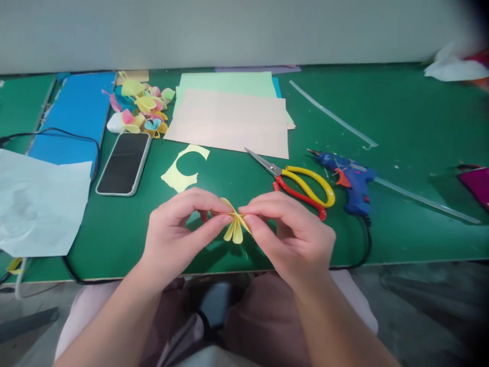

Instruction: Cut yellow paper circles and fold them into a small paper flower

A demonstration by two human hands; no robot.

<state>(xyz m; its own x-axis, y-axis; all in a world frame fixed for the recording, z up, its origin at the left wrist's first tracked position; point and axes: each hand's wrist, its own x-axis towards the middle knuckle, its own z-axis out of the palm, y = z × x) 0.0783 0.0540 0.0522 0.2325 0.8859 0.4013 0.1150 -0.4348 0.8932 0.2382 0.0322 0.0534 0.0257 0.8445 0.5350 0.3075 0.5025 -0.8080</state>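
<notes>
Between my two hands is a small yellow folded paper flower (pixel 235 232), its rounded petals fanning out downward. My left hand (pixel 179 229) pinches its left side between thumb and fingers. On its right side my right hand (pixel 292 232) pinches it in the same way. The flower is held above the table's front part, and my fingertips hide some of it. Just beyond my hands lie a yellow paper offcut (pixel 183 173) with a round cut-out and scissors (pixel 284 176) with red and yellow handles.
A blue hot glue gun (pixel 353 178) with a glue stick lies right, another glue stick (pixel 332 113) behind it. Sheets of coloured paper (pixel 229 120), several paper flowers (pixel 143 104) and a phone (pixel 124 163) lie beyond and left. White paper (pixel 38 204) is at far left.
</notes>
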